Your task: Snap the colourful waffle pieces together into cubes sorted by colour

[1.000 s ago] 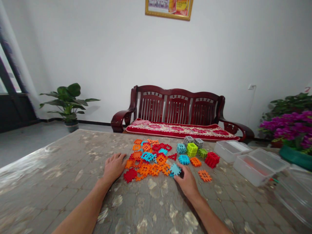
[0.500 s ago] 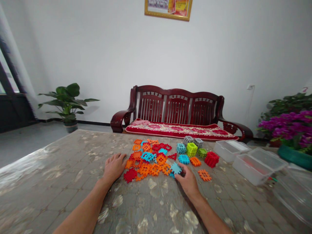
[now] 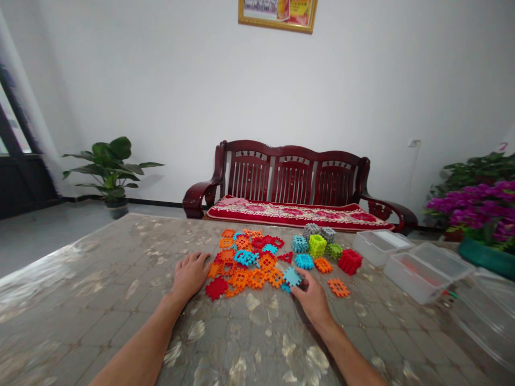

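Observation:
My right hand [image 3: 313, 299] is at the right front edge of a loose pile, thumb and fingers closed on a light blue interlocking tile [image 3: 292, 277]. Just under that tile, part of another blue piece shows. On the pile's left side, my left hand [image 3: 191, 274] lies palm down on the table with its fingers stretched out, holding nothing. A red tile [image 3: 216, 288] lies near its fingers. The pile between my hands is mostly orange tiles [image 3: 240, 279], with red and blue pieces [image 3: 243, 257] among them.
Right of the pile stand stacked tiles: blue [image 3: 300, 244], lime green [image 3: 317, 245], grey [image 3: 311, 231] and red [image 3: 350, 261]. A single orange tile [image 3: 338, 288] lies in front. Clear plastic boxes [image 3: 418, 276] and purple flowers [image 3: 478, 212] stand farther right. A wooden bench [image 3: 292, 171] is behind the table.

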`<state>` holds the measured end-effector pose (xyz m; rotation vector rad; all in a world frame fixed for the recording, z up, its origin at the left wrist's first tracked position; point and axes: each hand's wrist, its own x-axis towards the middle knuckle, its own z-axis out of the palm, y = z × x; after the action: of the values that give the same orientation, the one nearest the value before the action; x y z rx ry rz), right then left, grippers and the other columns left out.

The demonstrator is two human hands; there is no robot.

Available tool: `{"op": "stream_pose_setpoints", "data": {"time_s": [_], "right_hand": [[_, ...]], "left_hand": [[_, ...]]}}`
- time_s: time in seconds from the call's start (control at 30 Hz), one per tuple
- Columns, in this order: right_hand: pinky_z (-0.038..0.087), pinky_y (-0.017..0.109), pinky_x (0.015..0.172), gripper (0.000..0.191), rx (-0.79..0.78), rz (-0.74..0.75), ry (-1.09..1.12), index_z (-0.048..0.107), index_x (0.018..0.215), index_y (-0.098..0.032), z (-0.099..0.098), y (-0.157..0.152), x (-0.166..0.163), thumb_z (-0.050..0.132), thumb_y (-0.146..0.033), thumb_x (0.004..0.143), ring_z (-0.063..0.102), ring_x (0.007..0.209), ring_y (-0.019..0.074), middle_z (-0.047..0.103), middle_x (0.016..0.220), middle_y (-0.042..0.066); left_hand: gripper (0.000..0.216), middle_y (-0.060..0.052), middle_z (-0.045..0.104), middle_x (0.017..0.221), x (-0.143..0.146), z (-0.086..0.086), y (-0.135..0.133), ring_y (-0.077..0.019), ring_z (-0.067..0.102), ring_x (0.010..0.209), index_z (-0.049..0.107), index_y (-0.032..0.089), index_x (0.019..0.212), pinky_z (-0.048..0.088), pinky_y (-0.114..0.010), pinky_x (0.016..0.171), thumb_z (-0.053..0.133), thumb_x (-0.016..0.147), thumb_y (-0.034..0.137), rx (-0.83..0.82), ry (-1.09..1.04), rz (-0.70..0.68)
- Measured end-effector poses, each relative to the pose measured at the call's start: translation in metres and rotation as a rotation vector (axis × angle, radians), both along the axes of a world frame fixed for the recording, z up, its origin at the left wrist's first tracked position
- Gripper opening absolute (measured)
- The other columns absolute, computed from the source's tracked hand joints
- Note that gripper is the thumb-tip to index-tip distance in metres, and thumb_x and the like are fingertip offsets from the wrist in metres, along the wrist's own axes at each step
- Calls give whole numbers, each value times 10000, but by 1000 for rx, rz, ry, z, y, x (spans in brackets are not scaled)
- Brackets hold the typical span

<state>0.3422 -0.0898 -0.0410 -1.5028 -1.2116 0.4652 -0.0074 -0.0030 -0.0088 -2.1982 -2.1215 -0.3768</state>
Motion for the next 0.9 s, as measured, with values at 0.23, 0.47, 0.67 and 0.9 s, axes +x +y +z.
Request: {"op": "stream_pose_setpoints", "data": {"time_s": [0.23,0.47,0.67,0.9], "right_hand": [[543,362,807,512,28,-13,-24,732,1079,-188,2,-1,0,646,-240,577,657,798,229,741,1000,70],[544,350,824,512,29,-22,-79,717,1085,-172,4,-2,-1,601,-256,594,658,829,222,727,1037,80],[549,363,802,526,36,-46,-68,702,1109,-164,5,-3,-1,605,-264,602,651,794,220,723,1027,85],[548,355,766,548,88,-111,-57,668,1142,-162,7,-4,-1,625,-282,609,648,773,211,705,1062,96]], "left_hand": [[453,-109,574,1402,0,-1,1,-259,518,1289,597,240,1320,352,-435,1080,354,955,355,3,-8,-10],[426,-100,587,1390,-1,-4,3,-257,532,1271,610,261,1301,350,-440,1081,382,951,345,19,-21,-8],[438,-111,591,1384,1,-2,1,-268,529,1283,617,241,1301,365,-450,1076,369,958,353,22,-15,-17],[444,-119,583,1392,0,-4,4,-272,516,1305,618,238,1305,362,-468,1088,368,959,358,18,-30,-9]]}}
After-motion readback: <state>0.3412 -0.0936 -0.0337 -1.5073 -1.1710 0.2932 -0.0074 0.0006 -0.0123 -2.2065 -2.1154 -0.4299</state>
